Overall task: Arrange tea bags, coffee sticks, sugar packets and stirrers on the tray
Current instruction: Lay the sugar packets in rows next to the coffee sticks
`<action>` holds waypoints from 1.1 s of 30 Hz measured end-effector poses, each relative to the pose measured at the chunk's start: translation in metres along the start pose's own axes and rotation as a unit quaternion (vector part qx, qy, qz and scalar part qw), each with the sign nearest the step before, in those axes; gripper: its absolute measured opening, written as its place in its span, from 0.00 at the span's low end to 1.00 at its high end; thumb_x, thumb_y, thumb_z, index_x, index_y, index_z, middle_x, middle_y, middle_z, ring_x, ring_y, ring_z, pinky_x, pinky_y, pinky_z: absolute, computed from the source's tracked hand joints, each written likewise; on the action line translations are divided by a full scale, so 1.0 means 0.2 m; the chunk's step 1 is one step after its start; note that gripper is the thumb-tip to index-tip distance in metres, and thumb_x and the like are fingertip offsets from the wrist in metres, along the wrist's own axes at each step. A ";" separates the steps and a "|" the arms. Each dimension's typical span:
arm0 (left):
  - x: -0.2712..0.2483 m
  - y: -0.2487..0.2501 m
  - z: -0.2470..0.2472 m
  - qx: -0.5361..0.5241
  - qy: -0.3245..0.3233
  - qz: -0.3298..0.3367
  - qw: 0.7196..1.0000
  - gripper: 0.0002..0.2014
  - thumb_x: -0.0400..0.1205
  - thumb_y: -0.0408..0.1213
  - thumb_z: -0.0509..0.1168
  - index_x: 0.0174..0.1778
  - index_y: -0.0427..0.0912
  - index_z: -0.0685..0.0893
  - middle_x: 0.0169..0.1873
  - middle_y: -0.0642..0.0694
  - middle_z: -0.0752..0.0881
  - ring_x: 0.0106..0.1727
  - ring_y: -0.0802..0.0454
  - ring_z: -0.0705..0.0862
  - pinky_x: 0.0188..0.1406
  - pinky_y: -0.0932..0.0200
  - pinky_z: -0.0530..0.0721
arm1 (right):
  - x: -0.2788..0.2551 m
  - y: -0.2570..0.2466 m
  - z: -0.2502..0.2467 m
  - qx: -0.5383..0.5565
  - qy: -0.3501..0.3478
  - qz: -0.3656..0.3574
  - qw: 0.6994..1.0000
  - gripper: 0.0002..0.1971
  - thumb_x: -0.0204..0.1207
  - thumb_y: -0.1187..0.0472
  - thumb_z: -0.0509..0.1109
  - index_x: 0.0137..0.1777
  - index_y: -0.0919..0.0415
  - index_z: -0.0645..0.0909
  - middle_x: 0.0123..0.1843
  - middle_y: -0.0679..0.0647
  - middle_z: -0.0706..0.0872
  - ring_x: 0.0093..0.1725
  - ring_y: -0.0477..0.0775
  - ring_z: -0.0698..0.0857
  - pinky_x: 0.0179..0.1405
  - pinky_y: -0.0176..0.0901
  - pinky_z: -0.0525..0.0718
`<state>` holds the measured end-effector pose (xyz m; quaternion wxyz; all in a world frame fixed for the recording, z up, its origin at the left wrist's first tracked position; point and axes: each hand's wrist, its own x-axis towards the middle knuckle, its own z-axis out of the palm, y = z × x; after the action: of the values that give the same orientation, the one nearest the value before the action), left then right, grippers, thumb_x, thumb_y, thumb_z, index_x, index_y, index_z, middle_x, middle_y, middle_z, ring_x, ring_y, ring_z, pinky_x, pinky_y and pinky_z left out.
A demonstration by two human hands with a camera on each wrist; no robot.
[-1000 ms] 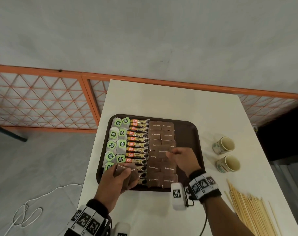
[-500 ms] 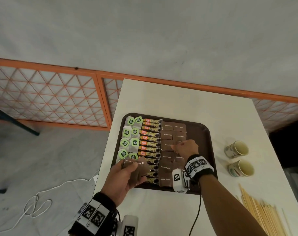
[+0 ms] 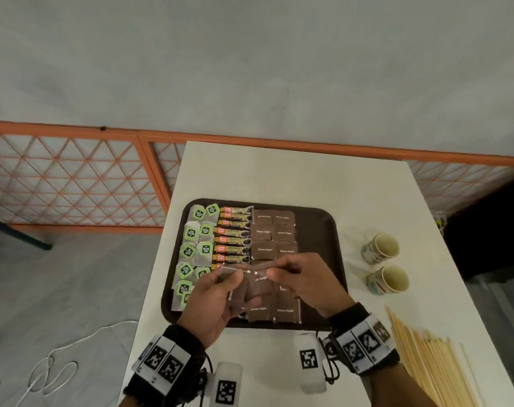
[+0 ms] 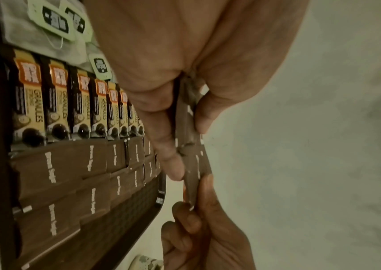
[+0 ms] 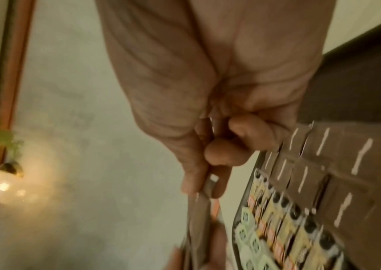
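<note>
A dark brown tray (image 3: 323,218) holds green-tagged tea bags (image 3: 198,230) at the left, coffee sticks (image 3: 235,239) in the middle and rows of brown sugar packets (image 3: 274,236) to their right. Over the tray's front, my left hand (image 3: 217,301) grips a small stack of brown sugar packets (image 3: 258,286). My right hand (image 3: 302,280) pinches the upper edge of one packet of that stack. The left wrist view shows my left hand (image 4: 185,148) clamping the stack (image 4: 192,182) edge-on. In the right wrist view, my right hand (image 5: 205,182) pinches the packet (image 5: 198,219).
Two paper cups (image 3: 380,248) (image 3: 389,279) lie on their sides to the right of the tray. A pile of wooden stirrers (image 3: 435,368) lies at the table's front right. An orange lattice rail (image 3: 73,183) runs behind the white table. A white cable (image 3: 53,374) lies on the floor at the left.
My right hand has drawn back from the sugar rows on the tray to the stack in my left hand and now pinches a packet there. The left hand has shifted right.
</note>
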<state>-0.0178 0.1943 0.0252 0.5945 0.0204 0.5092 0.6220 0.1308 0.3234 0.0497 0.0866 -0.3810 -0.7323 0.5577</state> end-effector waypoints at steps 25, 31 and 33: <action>0.08 -0.13 -0.05 0.072 0.092 -0.033 0.993 0.08 0.85 0.29 0.63 0.58 0.34 0.82 0.51 0.26 0.88 0.46 0.35 0.90 0.48 0.42 0.90 | 0.41 0.41 -0.24 -0.022 0.127 0.183 0.975 0.11 0.76 0.59 0.77 0.44 0.70 0.89 0.26 0.51 0.81 0.21 0.40 0.75 0.23 0.26 0.75; 0.10 -0.08 -0.10 0.018 0.060 -0.054 0.997 0.11 0.87 0.28 0.56 0.62 0.34 0.80 0.51 0.27 0.89 0.53 0.31 0.90 0.49 0.41 0.90 | 0.53 0.52 -0.19 -0.058 0.124 0.231 0.963 0.10 0.69 0.54 0.82 0.38 0.61 0.88 0.31 0.50 0.88 0.29 0.44 0.82 0.34 0.36 0.82; 0.10 -0.05 -0.11 -0.017 0.041 -0.066 0.997 0.14 0.86 0.27 0.54 0.63 0.34 0.80 0.52 0.27 0.89 0.57 0.29 0.88 0.52 0.39 0.89 | 0.54 0.56 -0.17 -0.079 0.139 0.237 0.958 0.12 0.67 0.52 0.83 0.38 0.59 0.87 0.37 0.51 0.91 0.40 0.48 0.87 0.42 0.40 0.85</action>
<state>-0.0301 0.1940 -0.0046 0.6133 -0.0489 0.5227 0.5901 0.1256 0.4294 -0.0685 0.0223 -0.6230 -0.6433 0.4444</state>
